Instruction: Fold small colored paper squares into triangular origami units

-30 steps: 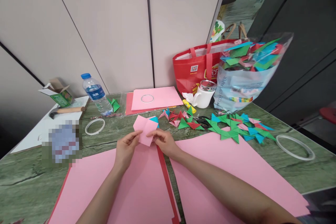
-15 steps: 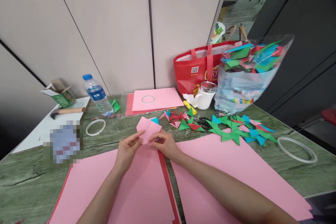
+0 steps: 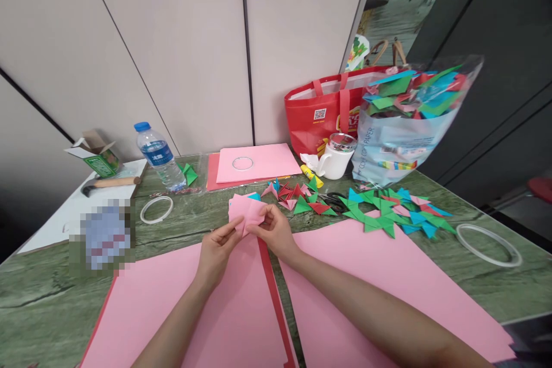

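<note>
A small piece of folded pink paper [image 3: 245, 214] is held up between both hands, creased down its middle. My left hand [image 3: 219, 241] pinches its lower left edge with thumb and fingers. On the right edge, my right hand [image 3: 276, 233] grips it between thumb and bent fingers. A bit of blue paper [image 3: 254, 196] shows just behind it. Under my hands lies a large pink sheet [image 3: 219, 299] over a red one. A second large pink sheet [image 3: 371, 293] spreads beneath my right forearm.
Folded star-like paper pieces [image 3: 379, 215], scissors [image 3: 334, 201] and a white mug [image 3: 338, 158] stand or lie right of centre. Behind them are a red bag [image 3: 306, 121] and a clear bag of folded paper [image 3: 388, 144]. Leftward are a water bottle [image 3: 158, 155], tape ring [image 3: 156, 210] and hammer [image 3: 112, 182].
Both hands have shifted slightly to the right at the pink paper. Its shape has changed from a flatter piece to one folded or bent inward around the middle crease.
</note>
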`<state>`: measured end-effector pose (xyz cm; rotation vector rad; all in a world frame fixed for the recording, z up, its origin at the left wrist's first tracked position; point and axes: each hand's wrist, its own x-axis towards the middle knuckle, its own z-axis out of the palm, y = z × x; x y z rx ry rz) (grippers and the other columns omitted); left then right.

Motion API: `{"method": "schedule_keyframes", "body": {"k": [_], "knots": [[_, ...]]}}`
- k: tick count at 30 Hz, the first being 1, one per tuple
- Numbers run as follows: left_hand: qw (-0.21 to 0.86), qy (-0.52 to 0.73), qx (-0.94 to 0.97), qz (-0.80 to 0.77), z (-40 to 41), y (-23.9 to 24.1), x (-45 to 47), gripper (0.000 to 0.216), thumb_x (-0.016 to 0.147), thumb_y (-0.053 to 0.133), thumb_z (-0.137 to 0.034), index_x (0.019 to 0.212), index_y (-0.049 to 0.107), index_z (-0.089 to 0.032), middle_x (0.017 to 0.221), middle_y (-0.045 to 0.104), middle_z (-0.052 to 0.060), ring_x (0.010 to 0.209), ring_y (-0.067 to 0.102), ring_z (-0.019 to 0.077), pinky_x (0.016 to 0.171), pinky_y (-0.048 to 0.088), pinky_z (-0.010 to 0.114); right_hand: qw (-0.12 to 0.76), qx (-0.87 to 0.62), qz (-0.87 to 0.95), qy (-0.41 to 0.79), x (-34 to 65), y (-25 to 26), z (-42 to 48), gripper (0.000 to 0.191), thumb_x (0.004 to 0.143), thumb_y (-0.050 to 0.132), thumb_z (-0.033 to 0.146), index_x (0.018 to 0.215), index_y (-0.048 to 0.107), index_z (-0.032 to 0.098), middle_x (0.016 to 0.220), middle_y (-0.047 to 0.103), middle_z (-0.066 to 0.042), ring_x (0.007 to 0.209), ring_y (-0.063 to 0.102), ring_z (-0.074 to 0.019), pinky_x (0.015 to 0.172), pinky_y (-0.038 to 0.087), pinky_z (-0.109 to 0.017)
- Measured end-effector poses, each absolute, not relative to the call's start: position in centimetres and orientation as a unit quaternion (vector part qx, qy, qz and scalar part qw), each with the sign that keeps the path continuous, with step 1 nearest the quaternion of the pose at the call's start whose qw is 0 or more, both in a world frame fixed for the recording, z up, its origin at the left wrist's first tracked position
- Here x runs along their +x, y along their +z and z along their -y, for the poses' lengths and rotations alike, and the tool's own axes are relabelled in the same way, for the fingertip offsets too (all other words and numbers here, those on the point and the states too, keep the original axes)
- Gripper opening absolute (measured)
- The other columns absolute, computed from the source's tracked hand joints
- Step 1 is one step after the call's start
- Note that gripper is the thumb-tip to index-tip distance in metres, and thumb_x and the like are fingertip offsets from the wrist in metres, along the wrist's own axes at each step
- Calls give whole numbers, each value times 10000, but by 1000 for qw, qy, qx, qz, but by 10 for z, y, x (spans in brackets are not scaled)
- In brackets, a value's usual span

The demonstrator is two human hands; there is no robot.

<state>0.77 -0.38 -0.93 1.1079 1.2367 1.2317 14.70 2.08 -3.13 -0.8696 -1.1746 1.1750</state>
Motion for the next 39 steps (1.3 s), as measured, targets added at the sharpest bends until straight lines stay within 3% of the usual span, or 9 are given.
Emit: {"method": "schedule_keyframes", "body": {"k": [3,7,22,25,28,30,35,39], "knots": [[507,510,467,-514,4,-9,9,454,560,721,-238,999,642,-153,522,490,-52,517,434,69,511,378,180,585,-366,495,528,147,-29,-20,359,563,689,249,748,385,203,661,433,52,603,498,-101,562,436,-215],[496,514,462,-526,5,-10,11,500,535,731,-253,1013,635,-141,498,377,-65,500,347,61,464,320,178,582,-362,497,532,148,-28,-20,337,552,698,244,716,408,193,659,445,53,600,499,-99,567,431,-217],[453,533,458,-548,9,-6,18,458,518,736,-293,939,671,-127,466,354,-68,472,301,56,433,284,186,578,-350,465,572,147,-30,-22,352,519,727,242,671,414,190,593,478,67,513,531,-104,509,456,-234],[449,526,471,-548,9,-6,18,423,528,730,-293,918,680,-138,477,444,-50,474,365,67,447,329,190,581,-343,459,577,147,-31,-22,376,508,734,244,677,401,196,591,480,70,511,539,-110,506,465,-242],[463,521,483,-530,9,-5,17,332,538,722,-289,846,705,-165,651,616,16,587,495,117,541,410,215,585,-347,474,559,148,-31,-22,363,500,739,242,648,412,190,581,478,66,515,537,-110,495,453,-230],[466,520,485,-527,9,-5,17,311,544,718,-284,837,709,-177,740,650,33,643,524,135,588,425,223,586,-347,479,554,148,-30,-21,323,514,733,246,633,439,180,595,484,56,531,536,-108,506,456,-230],[425,519,488,-558,8,-8,14,351,559,710,-289,889,694,-169,498,520,-38,490,411,81,474,349,194,590,-334,447,584,149,-27,-21,248,577,699,272,683,496,177,605,504,45,572,554,-117,590,485,-266],[423,525,479,-563,8,-7,15,365,531,726,-306,866,700,-163,490,477,-47,481,374,69,462,321,192,597,-339,436,582,149,-28,-22,314,519,734,245,700,484,186,616,497,53,575,532,-105,578,478,-250]]}}
